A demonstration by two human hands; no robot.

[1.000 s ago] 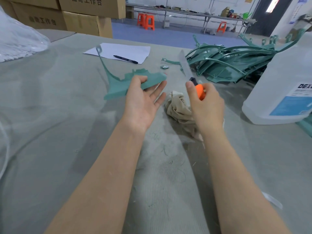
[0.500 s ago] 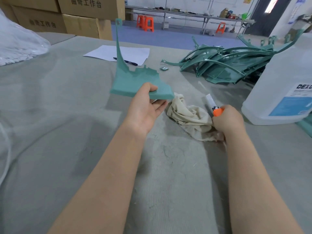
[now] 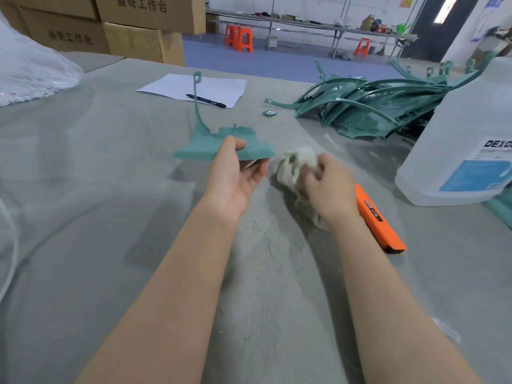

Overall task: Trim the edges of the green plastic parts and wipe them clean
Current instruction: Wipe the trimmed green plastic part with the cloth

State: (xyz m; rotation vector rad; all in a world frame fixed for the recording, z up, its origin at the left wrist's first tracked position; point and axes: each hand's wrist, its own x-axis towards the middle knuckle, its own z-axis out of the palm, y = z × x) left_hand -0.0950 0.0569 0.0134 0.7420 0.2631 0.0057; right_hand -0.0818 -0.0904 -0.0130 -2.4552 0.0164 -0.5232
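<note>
The left hand (image 3: pixel 235 178) reaches forward over the grey table (image 3: pixel 97 217) from a bare forearm, palm turned up and inward. Its thumb lies on top of the green plastic part (image 3: pixel 199 151) and its fingers lie close together underneath, pinching the near edge. The part's flat body sits roughly level above the table, and its thin stalk with a looped tip rises toward twelve o'clock. At the part's three o'clock, the right hand (image 3: pixel 329 187) shows its back to the camera. Its fingers are curled round a crumpled off-white cloth (image 3: pixel 302 159), which is blurred; whether the cloth touches the part's right corner cannot be told. An orange utility knife (image 3: pixel 374 214) lies on the table at the right hand's four o'clock, just beside the wrist. A pile of green parts (image 3: pixel 368 112) lies at one o'clock, and a translucent jug (image 3: pixel 457 128) stands at two o'clock. A sheet of paper (image 3: pixel 216 87) with a pen (image 3: pixel 206 101) on it lies at twelve.
</note>
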